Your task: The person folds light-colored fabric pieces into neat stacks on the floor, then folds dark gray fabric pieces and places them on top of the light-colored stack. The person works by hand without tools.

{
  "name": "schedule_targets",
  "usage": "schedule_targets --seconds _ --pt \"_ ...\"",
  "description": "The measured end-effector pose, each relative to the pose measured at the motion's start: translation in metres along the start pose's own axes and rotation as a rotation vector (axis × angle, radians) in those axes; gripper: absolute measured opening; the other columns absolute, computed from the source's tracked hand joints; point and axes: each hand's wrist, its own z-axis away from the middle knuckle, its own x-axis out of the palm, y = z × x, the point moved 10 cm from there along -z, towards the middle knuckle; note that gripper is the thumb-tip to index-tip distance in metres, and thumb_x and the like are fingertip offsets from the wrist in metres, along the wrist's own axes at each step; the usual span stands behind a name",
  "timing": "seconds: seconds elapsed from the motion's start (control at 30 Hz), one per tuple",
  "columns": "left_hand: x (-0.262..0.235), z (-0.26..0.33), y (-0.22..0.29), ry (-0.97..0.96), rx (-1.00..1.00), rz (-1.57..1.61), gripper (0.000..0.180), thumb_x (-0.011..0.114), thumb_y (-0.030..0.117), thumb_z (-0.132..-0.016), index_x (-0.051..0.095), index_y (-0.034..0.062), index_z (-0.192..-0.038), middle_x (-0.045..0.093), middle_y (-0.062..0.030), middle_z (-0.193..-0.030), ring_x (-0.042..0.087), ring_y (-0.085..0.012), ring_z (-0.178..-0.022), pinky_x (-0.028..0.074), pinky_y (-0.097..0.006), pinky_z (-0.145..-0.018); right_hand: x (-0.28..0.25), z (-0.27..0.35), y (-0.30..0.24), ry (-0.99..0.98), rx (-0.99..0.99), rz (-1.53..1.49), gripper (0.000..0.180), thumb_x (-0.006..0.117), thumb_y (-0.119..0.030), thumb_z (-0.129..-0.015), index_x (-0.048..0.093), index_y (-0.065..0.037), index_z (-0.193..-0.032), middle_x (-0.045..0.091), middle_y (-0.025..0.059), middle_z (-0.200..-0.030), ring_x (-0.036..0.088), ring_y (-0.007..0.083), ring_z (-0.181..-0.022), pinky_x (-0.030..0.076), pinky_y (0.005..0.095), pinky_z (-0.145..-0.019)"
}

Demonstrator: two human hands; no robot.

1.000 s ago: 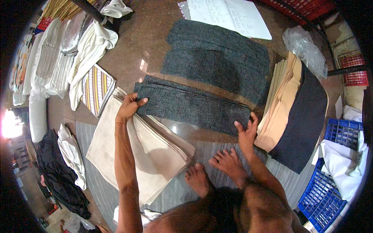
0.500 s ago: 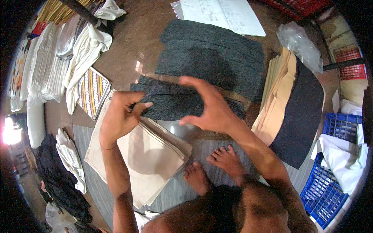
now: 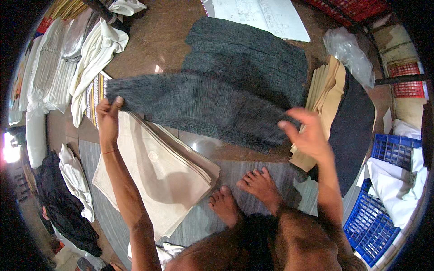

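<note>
A long strip of dark grey, crinkled cloth (image 3: pixel 199 99) stretches sideways in front of me. My left hand (image 3: pixel 109 119) pinches its left end between thumb and fingers. At the other end, my right hand (image 3: pixel 312 135), slightly blurred, closes its thumb and fingers on the cloth's right corner. Beneath the strip, more dark cloth (image 3: pixel 208 131) shows along its lower edge. Just beyond it lies a wider pile of the same dark crinkled cloth (image 3: pixel 253 52). A stack of cream cloths (image 3: pixel 151 180) sits below my left hand, next to my forearm.
Tan and navy folded cloths (image 3: pixel 332 104) lie at the right, with a clear plastic bag (image 3: pixel 346 49) behind. Far off rests an open notebook (image 3: pixel 266 18). White cloths (image 3: pixel 97 49) and a striped cloth (image 3: pixel 94 97) are leftward. Blue crates (image 3: pixel 373 226) stand at right; my bare feet (image 3: pixel 257 187) are near.
Both hands were held apart above the dark cloth. They have since spread outward, left and right, and now hold a dark cloth strip stretched between them.
</note>
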Motion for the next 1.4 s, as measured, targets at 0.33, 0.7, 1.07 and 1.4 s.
schedule_targets --seconds 0.33,0.7,1.07,1.4 --pt "0.086 0.031 -0.005 -0.157 -0.069 0.005 0.023 0.062 -0.002 -0.083 0.064 0.0012 -0.106 0.068 -0.0050 -0.098 0.060 -0.0119 -0.090 0.047 -0.027 -0.084 -0.011 0.030 0.025 0.146 0.184 0.054 0.018 0.068 -0.001 -0.076 0.064 0.003 -0.093 0.064 0.0150 -0.087 0.065 0.0272 -0.082 0.049 0.0326 -0.076" --pt "0.112 0.025 -0.033 -0.166 -0.188 0.086 0.017 0.064 0.003 -0.086 0.066 -0.0018 -0.102 0.068 -0.0023 -0.093 0.059 -0.0085 -0.081 0.046 -0.023 -0.075 0.059 0.036 0.118 0.054 0.526 0.074 0.020 0.067 -0.003 -0.081 0.066 0.003 -0.099 0.070 0.0125 -0.089 0.066 0.0278 -0.074 0.052 0.0326 -0.073" --pt "0.109 0.043 -0.081 -0.230 -0.571 0.151 0.036 0.075 0.013 -0.079 0.062 -0.0032 -0.109 0.068 -0.0067 -0.091 0.062 -0.0158 -0.081 0.046 -0.027 -0.084 0.107 0.104 0.175 0.122 1.122 -0.569 0.029 0.070 -0.006 -0.079 0.063 -0.001 -0.107 0.068 0.0063 -0.099 0.063 0.0186 -0.090 0.048 0.0326 -0.084" --pt "0.095 0.023 0.046 -0.051 -0.138 0.076 0.022 0.074 0.005 -0.078 0.066 -0.0003 -0.098 0.068 -0.0053 -0.090 0.061 -0.0134 -0.080 0.049 -0.028 -0.075 0.014 0.055 0.060 0.427 0.599 -0.544 0.016 0.073 -0.005 -0.080 0.067 0.001 -0.093 0.069 0.0063 -0.090 0.063 0.0143 -0.083 0.049 0.0280 -0.078"
